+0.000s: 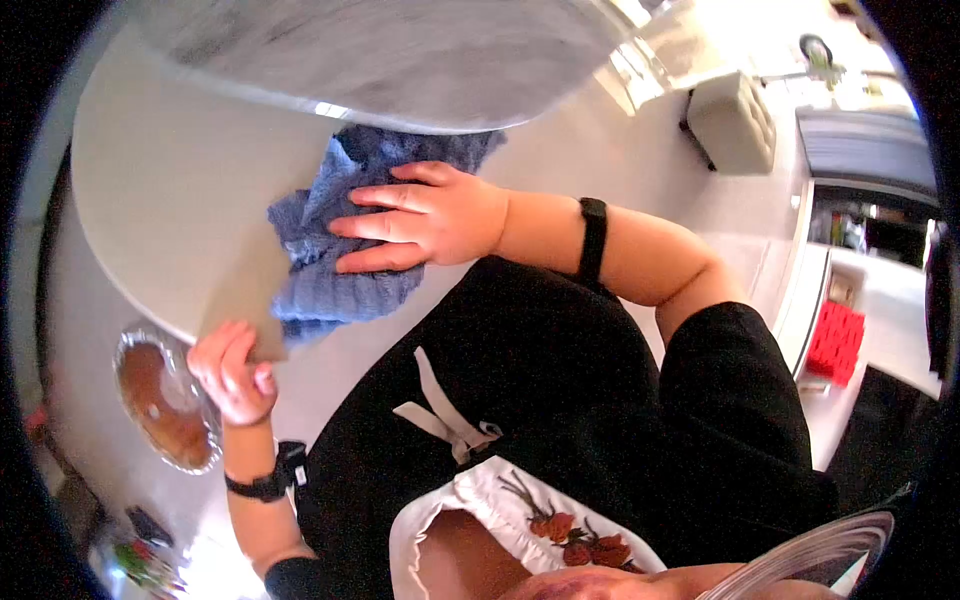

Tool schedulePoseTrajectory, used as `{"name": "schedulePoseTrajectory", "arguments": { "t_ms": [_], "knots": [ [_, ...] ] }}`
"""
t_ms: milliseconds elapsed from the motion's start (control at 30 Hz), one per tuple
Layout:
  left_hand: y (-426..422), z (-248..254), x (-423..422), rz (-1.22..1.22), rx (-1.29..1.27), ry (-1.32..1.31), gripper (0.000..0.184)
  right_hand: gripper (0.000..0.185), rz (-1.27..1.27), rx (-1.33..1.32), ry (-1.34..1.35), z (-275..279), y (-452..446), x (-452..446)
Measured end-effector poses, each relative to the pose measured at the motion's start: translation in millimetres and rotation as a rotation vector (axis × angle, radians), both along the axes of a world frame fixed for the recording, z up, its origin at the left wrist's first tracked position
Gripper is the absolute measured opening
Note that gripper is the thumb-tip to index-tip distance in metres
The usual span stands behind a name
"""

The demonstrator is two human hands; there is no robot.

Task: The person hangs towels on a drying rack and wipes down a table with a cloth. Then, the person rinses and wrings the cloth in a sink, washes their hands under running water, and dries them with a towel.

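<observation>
My right hand (430, 215) lies flat with fingers spread on a crumpled blue cloth (350, 295). The cloth rests on a pale round-edged table (150, 170), bunched up under the palm and spilling out past the fingertips. At the table's near-left rim is my left hand (235, 375), its fingers curled around the edge and the thumb bent close to them. Part of the cloth reaches under a large glossy grey rounded surface (400, 60) above the table, so its far end is hidden.
Beside my left hand, below the rim, sits an oval brown item with a clear scalloped border (165, 400). A tufted beige stool (730, 125) stands on the floor at upper right. Farther right, a red object (836, 342) lies in a white open drawer or shelf.
</observation>
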State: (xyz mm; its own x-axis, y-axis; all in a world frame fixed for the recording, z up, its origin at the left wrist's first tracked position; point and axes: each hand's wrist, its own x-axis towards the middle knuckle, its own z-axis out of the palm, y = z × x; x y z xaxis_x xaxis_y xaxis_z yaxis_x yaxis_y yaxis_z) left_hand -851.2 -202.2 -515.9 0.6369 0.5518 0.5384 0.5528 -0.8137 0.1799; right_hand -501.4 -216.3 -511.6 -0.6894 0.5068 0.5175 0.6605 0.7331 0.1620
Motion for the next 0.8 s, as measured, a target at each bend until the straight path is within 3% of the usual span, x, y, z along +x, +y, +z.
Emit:
{"name": "schedulePoseTrajectory", "arguments": {
  "t_ms": [133,267,367,500,633,800],
  "knots": [
    [19.0,29.8,-28.9,0.083,-0.208,0.173,0.049,0.049,-0.084,0.287,0.152,-35.1,13.3,31.0],
    [42.2,58.2,-2.0,0.177,-0.337,0.254,0.056,0.057,-0.090,0.262,0.242,-66.0,20.4,45.9],
    [57.5,59.2,20.6,0.243,-0.481,0.133,0.055,0.060,-0.229,0.346,0.264,-75.7,16.3,46.6],
    [68.6,47.1,2.7,0.274,-0.293,0.413,0.056,0.065,-0.303,0.157,0.622,-131.5,38.5,71.7],
    [64.9,48.6,-11.6,0.316,-0.312,0.456,0.058,0.088,-0.605,0.223,0.931,-88.7,64.8,139.7],
    [64.3,40.5,-47.5,0.394,-0.347,0.463,0.059,0.099,-0.477,0.335,0.979,-99.7,94.4,161.1]
  ]
}}
